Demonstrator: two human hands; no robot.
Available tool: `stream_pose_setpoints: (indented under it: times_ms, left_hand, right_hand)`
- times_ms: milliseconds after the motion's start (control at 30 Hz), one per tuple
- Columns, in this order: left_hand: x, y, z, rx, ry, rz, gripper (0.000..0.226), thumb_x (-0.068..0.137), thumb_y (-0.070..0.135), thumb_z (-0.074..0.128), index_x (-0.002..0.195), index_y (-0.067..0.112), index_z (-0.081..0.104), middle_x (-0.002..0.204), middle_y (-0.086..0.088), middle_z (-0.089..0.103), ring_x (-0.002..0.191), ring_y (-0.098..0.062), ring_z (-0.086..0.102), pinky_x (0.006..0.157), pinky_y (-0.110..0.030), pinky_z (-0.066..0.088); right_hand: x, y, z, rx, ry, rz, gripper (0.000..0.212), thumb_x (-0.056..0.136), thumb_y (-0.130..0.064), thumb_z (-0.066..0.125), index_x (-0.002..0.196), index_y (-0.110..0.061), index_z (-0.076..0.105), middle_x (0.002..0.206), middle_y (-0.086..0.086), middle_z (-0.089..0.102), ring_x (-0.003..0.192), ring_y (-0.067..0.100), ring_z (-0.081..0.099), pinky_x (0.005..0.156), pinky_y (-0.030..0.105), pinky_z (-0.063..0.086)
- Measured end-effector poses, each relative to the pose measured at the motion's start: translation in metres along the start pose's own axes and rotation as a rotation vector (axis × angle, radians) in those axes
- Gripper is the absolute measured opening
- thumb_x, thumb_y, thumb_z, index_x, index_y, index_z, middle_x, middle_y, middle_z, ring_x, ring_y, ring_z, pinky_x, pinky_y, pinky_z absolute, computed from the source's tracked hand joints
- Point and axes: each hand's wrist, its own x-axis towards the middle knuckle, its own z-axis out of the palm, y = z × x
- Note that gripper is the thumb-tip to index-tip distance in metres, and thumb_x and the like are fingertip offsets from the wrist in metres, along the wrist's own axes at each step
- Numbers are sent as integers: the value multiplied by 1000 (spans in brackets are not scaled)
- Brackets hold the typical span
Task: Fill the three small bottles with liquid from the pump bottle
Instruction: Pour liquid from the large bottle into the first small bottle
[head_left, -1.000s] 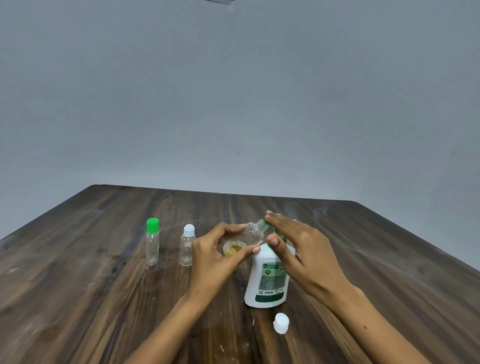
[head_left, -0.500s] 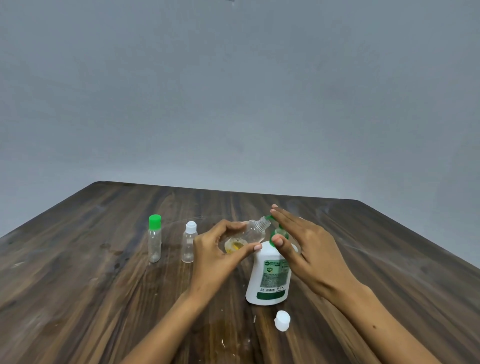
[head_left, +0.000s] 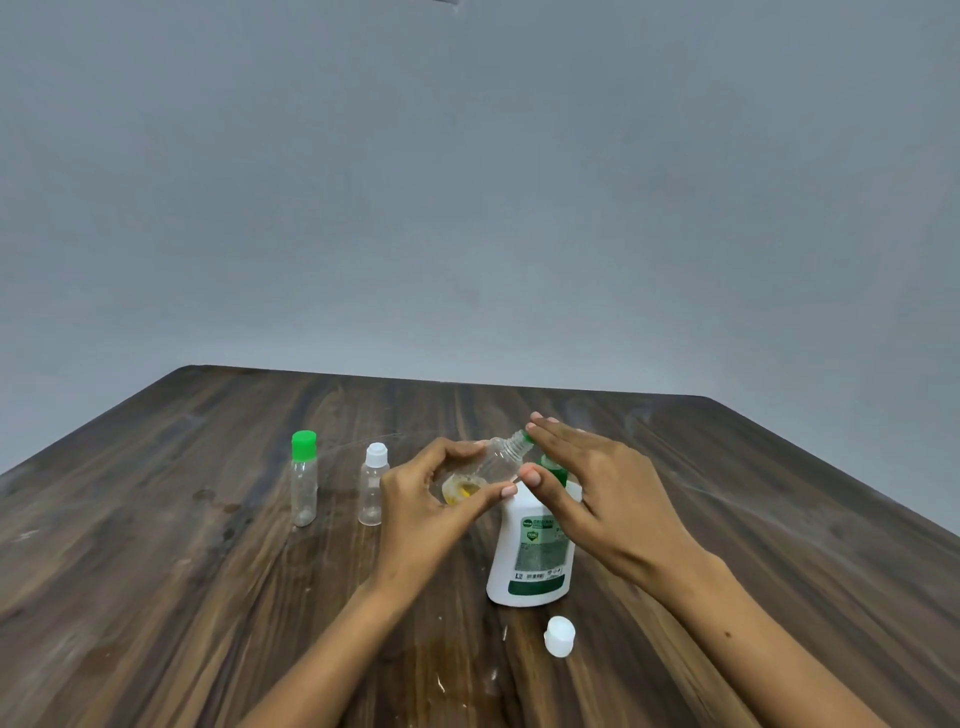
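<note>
Well to the left of the fingers, two small bottles stand upright on the wooden table (head_left: 156, 519): the green-capped bottle (head_left: 304, 480) farthest out and the white-capped bottle (head_left: 374, 486) just beside the left knuckles. Both are capped and look empty, so they seem parked there out of the way to wait their turn.

Next comes the left hand (head_left: 426, 504), its thumb and fingers curled round the open bottle (head_left: 493, 465). That bottle is held off the table and tilted, base toward the palm and threaded neck angled up to the right, probably so its mouth meets the pump's spout. A little yellow liquid lies pooled at the low end; the fill looks barely begun.

Across the gap, the right hand (head_left: 597, 493) has its fingers straight and laid flat over the green pump head (head_left: 553, 467), gripping nothing; the flat hand suits a downward press. Whether the spout sits inside the neck is hidden by the fingertips.

Beneath those fingers stands the pump bottle (head_left: 532, 561), upright on the table, which leaves both hands free for aiming and pressing.

Nearer the viewer than the right wrist, the loose white cap (head_left: 560, 635) lies on the table, likely set there within reach for recapping.
</note>
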Motion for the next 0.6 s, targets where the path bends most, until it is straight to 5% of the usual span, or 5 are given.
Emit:
stream_pose_setpoints:
  times_ms: [600]
  left_hand:
    - [0,1,0,28,-1,12,40,63,27,86,96,9,73,96,8,74,94,-1,69,82,-15,53]
  right_hand:
    - [0,1,-4,10,-9,10,102,74,-84,-4,135,-26,53,142,-10,46,131,6,41,98,13,23]
